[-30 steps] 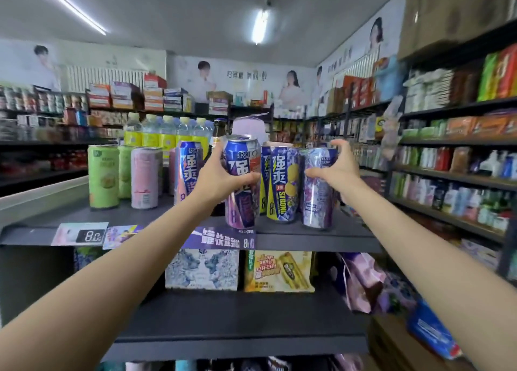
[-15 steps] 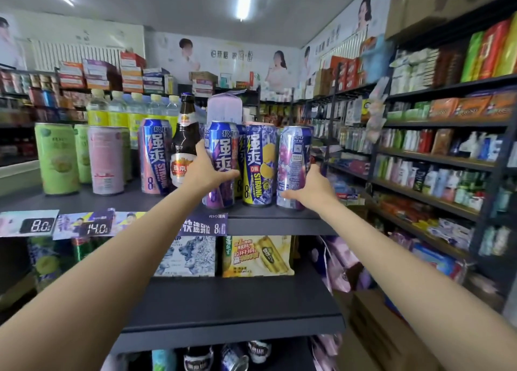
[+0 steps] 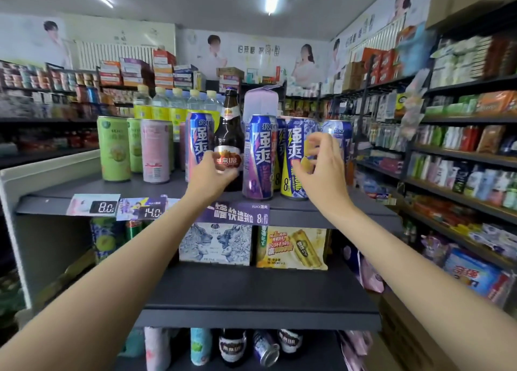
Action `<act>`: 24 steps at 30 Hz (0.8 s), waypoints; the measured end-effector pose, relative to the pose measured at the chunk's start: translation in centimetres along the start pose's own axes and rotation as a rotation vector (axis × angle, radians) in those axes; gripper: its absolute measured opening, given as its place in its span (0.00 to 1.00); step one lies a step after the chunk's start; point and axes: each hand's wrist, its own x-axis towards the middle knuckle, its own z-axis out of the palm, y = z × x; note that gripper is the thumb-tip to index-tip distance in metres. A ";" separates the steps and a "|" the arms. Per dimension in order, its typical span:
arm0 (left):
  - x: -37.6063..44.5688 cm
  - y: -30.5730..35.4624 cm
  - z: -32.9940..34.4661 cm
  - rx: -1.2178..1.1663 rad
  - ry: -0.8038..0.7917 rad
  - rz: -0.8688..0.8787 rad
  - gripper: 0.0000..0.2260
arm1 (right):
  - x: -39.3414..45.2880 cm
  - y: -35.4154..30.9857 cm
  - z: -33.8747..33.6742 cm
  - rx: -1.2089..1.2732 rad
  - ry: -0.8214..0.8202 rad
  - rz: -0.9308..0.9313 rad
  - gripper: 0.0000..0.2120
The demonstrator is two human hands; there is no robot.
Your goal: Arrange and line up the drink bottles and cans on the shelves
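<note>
Gripping one brown bottle (image 3: 228,144), left hand (image 3: 208,175) beside four blue cans (image 3: 260,158).

One head-worn wide-angle camera faces forward, close to the top shelf (image 3: 156,186), edges perhaps distorted.

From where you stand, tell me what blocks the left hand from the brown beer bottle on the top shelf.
Nothing visible: the left hand is already at the brown beer bottle, its fingers at the lower label. Blue cans stand on either side, not in between.

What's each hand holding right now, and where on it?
Left hand grips the brown beer bottle at its lower label. Right hand holds nothing, fingers loosely curled.
</note>
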 end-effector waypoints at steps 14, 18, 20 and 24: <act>4.4 -7.0 -10.6 0.248 0.022 0.275 0.19 | 8.9 -10.1 15.0 0.123 -0.109 0.370 0.37; 5.3 -9.7 -11.6 0.314 -0.008 0.363 0.17 | 11.0 -9.9 17.7 0.004 0.004 0.497 0.28; 5.5 -11.1 -12.2 0.279 0.000 0.352 0.16 | 11.5 -9.8 18.5 -0.109 0.041 0.528 0.26; 5.7 -12.6 -13.2 0.239 -0.051 0.343 0.16 | 11.8 -10.1 19.2 -0.203 0.135 0.577 0.21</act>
